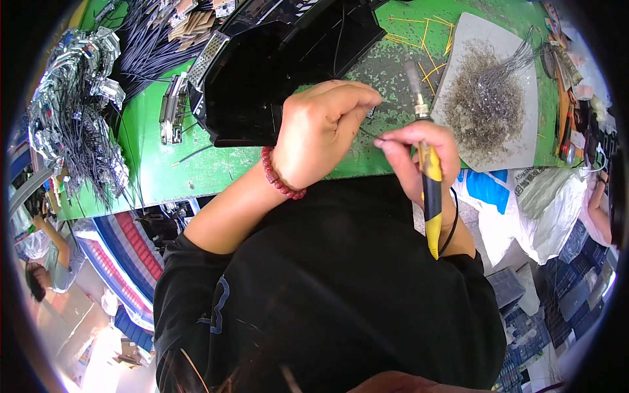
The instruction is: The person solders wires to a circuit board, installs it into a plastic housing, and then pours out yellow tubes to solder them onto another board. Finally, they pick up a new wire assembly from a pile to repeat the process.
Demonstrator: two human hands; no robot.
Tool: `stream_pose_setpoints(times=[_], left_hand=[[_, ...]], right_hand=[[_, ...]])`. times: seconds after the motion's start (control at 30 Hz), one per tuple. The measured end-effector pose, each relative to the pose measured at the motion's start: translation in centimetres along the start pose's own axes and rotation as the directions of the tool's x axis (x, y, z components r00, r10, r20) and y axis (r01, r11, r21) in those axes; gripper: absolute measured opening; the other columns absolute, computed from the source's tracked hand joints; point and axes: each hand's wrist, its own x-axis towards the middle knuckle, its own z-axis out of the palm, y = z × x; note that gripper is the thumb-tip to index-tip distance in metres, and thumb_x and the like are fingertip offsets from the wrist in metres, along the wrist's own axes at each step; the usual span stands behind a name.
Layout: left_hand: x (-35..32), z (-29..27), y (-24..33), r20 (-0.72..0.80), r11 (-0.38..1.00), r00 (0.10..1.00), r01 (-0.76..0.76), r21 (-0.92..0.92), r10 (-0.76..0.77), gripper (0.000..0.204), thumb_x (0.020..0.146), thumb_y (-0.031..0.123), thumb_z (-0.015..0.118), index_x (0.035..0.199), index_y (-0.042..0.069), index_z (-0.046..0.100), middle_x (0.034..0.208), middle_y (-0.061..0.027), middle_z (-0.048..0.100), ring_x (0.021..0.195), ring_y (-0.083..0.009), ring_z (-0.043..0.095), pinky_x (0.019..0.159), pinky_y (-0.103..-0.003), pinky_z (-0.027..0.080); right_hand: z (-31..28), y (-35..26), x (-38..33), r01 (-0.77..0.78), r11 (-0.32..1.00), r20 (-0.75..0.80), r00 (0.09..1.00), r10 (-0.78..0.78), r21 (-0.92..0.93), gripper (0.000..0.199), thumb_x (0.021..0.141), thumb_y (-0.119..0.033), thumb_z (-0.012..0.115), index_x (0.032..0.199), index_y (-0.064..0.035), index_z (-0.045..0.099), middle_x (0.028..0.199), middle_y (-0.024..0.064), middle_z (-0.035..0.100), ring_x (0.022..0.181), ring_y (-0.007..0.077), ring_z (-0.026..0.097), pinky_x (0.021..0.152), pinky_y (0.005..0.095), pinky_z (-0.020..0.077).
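Note:
My right hand (436, 147) grips a yellow-and-black soldering iron (432, 190), its metal tip pointing away over the bench. Its thumb and forefinger also pinch the end of a thin dark wire (368, 134), which runs toward my left hand. My left hand (324, 124), with a red bead bracelet on the wrist, is closed in a pinch just in front of a black casing (262, 85). A tiny bit of something shows at its fingertips, but what it is stays hidden. The hands are a short gap apart above the green bench (229, 171).
At the left lies a heap of metal connectors with black leads (78, 118); more cables and cardboard pieces (190, 26) lie farther back. Yellow thin sticks (426, 46) are scattered beyond the iron. A grey board (462, 39) with solder debris (485, 98) lies right. Another person (56, 262) is at far left.

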Motion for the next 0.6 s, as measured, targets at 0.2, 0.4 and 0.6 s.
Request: stream_pose_setpoints(times=[0.2, 0.4, 0.6], left_hand=[[0.2, -1.3, 0.2, 0.183, 0.993, 0.978, -0.112, 0.04, 0.102, 0.013, 0.075, 0.003, 0.074, 0.087, 0.003, 0.069, 0.082, -0.009, 0.067, 0.075, -0.0251, 0.064, 0.068, -0.034, 0.052], [0.2, -1.2, 0.6, 0.2, 0.998, 0.98, 0.004, 0.061, -0.017, 0.007, 0.077, 0.0, 0.071, 0.082, 0.001, 0.066, 0.076, -0.0077, 0.063, 0.067, -0.0187, 0.061, 0.059, -0.028, 0.048], [0.3, -1.1, 0.8, 0.204, 0.998, 0.978, 0.031, 0.05, -0.041, 0.004, 0.079, -0.001, 0.069, 0.081, 0.001, 0.065, 0.075, -0.0066, 0.061, 0.066, -0.0156, 0.058, 0.056, -0.025, 0.046]], right_hand=[[-0.5, 0.3, 2.0, -0.004, 0.994, 0.046, 0.999, 0.009, -0.106, 0.024, 0.085, 0.008, 0.065, 0.106, -0.0014, 0.059, 0.09, 0.0109, 0.067, 0.076, 0.0145, 0.068, 0.069, 0.0258, 0.0532], [-0.9, 0.9, 1.9, -0.14, 0.975, 0.04, 0.99, 0.135, 0.172, 0.035, 0.085, 0.006, 0.067, 0.115, -0.0022, 0.05, 0.093, 0.0104, 0.067, 0.084, 0.0139, 0.067, 0.067, 0.0248, 0.052], [-0.3, 1.2, 1.7, -0.061, 0.98, -0.022, 0.998, 0.066, 0.189, 0.043, 0.083, 0.009, 0.067, 0.118, -0.0019, 0.045, 0.096, 0.0103, 0.065, 0.086, 0.0154, 0.067, 0.069, 0.024, 0.051]])
